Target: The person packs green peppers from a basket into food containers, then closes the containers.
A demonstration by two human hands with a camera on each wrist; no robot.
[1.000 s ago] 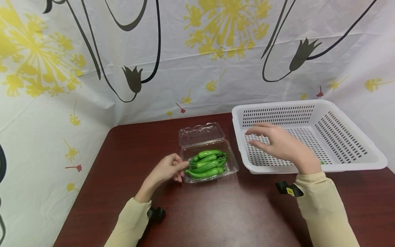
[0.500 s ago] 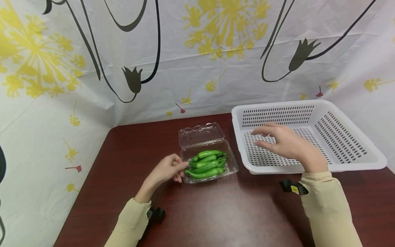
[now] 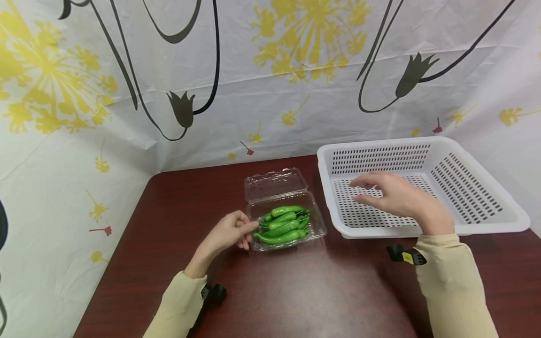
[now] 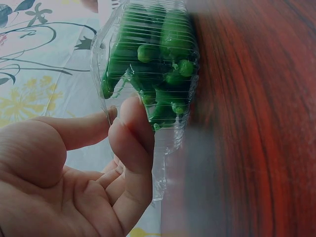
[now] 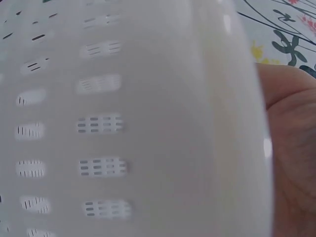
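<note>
With thumb and forefinger my left hand (image 3: 233,230) pinches the left edge of a clear plastic clamshell box (image 3: 319,218). Its lid (image 3: 274,184) lies folded back behind it. Several green chili peppers (image 3: 282,229) are heaped in the box; the left wrist view shows the peppers (image 4: 148,54) through its ribbed wall (image 4: 195,74). My right hand (image 3: 395,197) hovers over the front of a white slotted basket (image 3: 477,228), thumb and fingers parted with nothing between them. In the right wrist view the basket wall (image 5: 163,98) hides most of that hand (image 5: 294,148).
A bit of green (image 3: 407,226) shows low inside the basket by its front rim, mostly hidden. The basket stands right of the box on a dark red-brown table (image 3: 296,291). A patterned white cloth (image 3: 270,108) hangs behind the table and along its sides.
My right hand has drifted right over the basket, fingers still parted. The left hand and the box of peppers have kept their place.
</note>
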